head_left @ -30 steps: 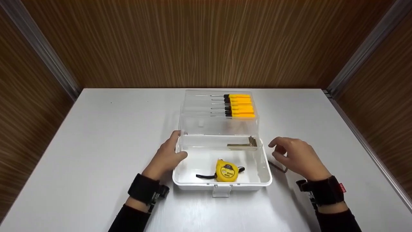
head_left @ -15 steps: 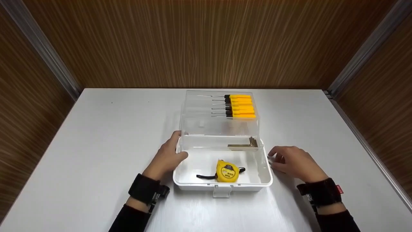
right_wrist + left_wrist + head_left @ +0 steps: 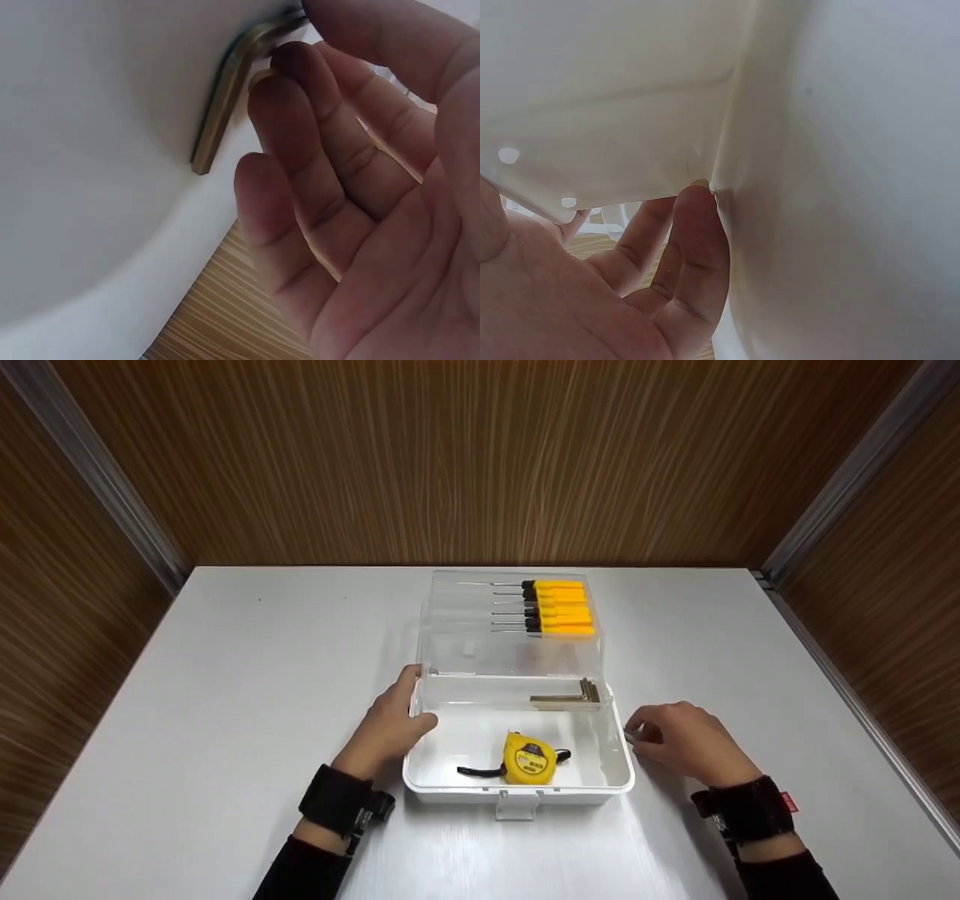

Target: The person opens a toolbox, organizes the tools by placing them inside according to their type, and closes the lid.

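Fingers of right hand [image 3: 686, 741] pinch hex key [image 3: 225, 94], long arm lying flat on table.

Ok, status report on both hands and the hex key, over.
Left hand grips toolbox wall. Right hand pinching hex key on table. Nothing in the way.
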